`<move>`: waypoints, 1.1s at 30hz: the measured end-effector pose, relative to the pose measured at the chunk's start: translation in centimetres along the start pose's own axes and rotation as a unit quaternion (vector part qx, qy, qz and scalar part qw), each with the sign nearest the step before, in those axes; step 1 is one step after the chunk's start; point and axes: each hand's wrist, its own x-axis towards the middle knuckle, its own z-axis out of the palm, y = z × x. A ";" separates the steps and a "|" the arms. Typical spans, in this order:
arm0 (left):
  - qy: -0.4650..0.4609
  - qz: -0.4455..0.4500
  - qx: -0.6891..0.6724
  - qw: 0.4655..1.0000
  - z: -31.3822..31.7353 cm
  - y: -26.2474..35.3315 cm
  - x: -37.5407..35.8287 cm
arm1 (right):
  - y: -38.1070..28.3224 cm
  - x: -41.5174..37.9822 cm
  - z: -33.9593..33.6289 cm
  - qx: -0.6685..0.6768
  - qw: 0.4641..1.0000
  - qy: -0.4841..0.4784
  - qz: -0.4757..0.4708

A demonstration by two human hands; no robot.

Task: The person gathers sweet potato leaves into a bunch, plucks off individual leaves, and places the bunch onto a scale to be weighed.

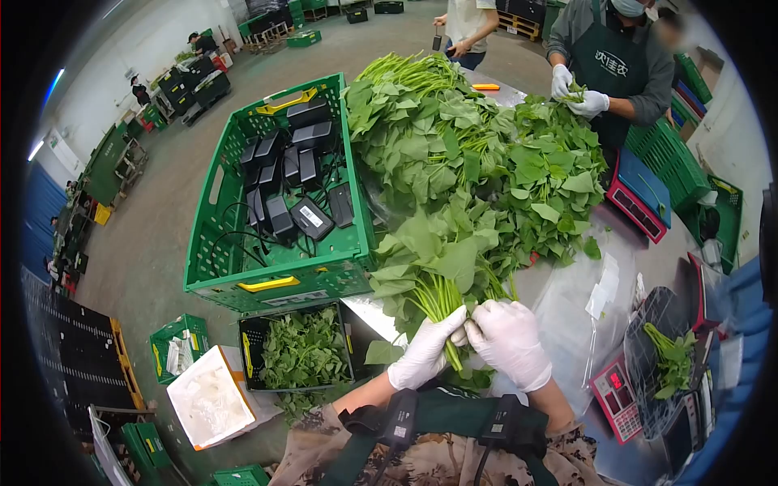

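Observation:
A bunch of leafy greens [438,296], broad pointed leaves on long pale-green stems like sweet potato leaves, stands in my white-gloved left hand [429,350]. Its fingers wrap the stems, and the cut ends poke out below. Close against it on the right, my gloved right hand [512,344] has its fingertips pinched together; what lies between them is hidden. A few stems show just above those fingertips. Beyond both hands, a large heap of the same greens [429,130] covers the metal table [567,316].
Left of the heap, a green crate [279,287] holds black devices and cables. Below stands a black crate of greens [304,348] beside a white foam box [212,397]. Rightward are a red scale [616,397] and a blue-topped scale [640,190]. Across the table, a co-worker's gloved hands [587,101] hold greens.

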 end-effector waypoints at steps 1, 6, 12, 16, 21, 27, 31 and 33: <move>0.001 -0.002 0.004 1.000 -0.1 0.0 0.0 | 0.0 -0.1 0.2 0.003 1.000 0.001 0.000; -0.003 -0.019 -0.013 1.000 0.1 0.7 0.1 | -0.5 -0.7 0.3 0.049 0.997 0.042 0.044; 0.018 -0.001 -0.062 0.998 -1.0 1.7 0.7 | -1.0 -2.7 0.5 0.580 0.788 0.127 0.164; 0.027 0.018 -0.067 0.997 -1.1 2.6 1.0 | 0.9 -5.0 0.0 0.623 0.771 0.083 0.103; 0.077 0.068 -0.108 0.989 -2.2 3.8 2.0 | 2.0 -7.5 0.3 0.717 0.649 0.134 0.217; 0.045 -0.013 0.024 0.999 -1.7 2.1 0.6 | 6.8 -7.9 3.4 0.011 0.955 -0.248 0.160; 0.010 -0.102 0.102 0.989 -2.3 0.5 -1.7 | 9.6 -4.6 7.2 0.132 0.952 -0.006 0.275; 0.013 -0.134 0.118 0.984 -2.4 0.1 -2.5 | 10.9 -2.9 9.4 0.092 0.956 0.011 0.279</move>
